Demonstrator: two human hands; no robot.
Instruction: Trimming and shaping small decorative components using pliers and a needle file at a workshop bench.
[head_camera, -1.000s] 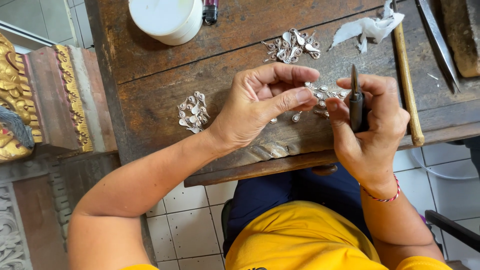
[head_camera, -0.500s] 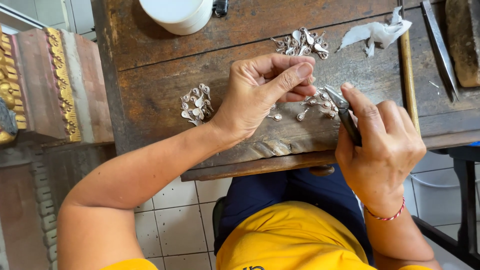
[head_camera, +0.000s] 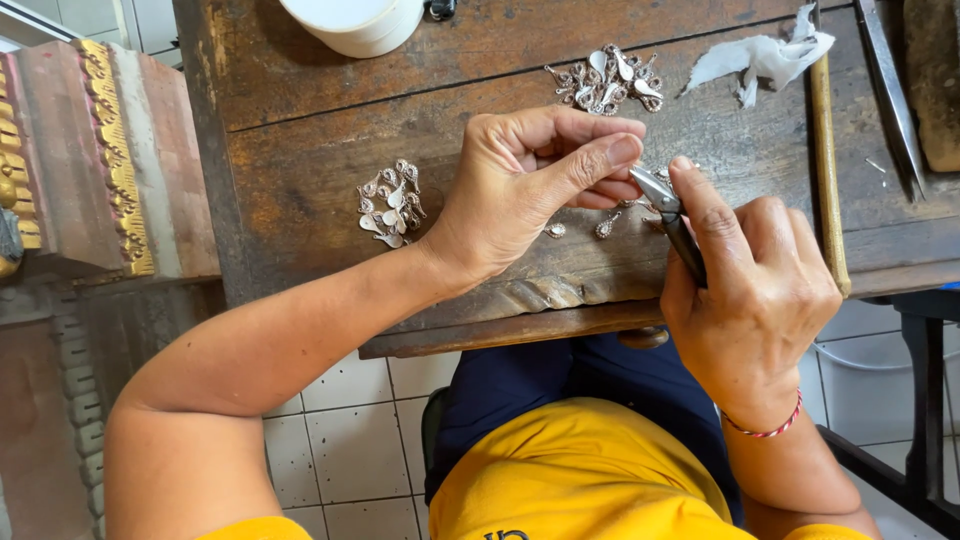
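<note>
Gripping pliers (head_camera: 672, 222) (tips up-left), right hand (head_camera: 745, 300) meets pinching left hand (head_camera: 530, 185).

Left hand (head_camera: 520, 185) fingers curled, thumb extended, right hand (head_camera: 755, 290) fisted, forefinger straight

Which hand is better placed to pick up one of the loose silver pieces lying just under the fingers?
Probably the left hand: its fingers sit directly above the two loose silver pieces and hold no tool. The right hand is wrapped around the pliers.
</note>
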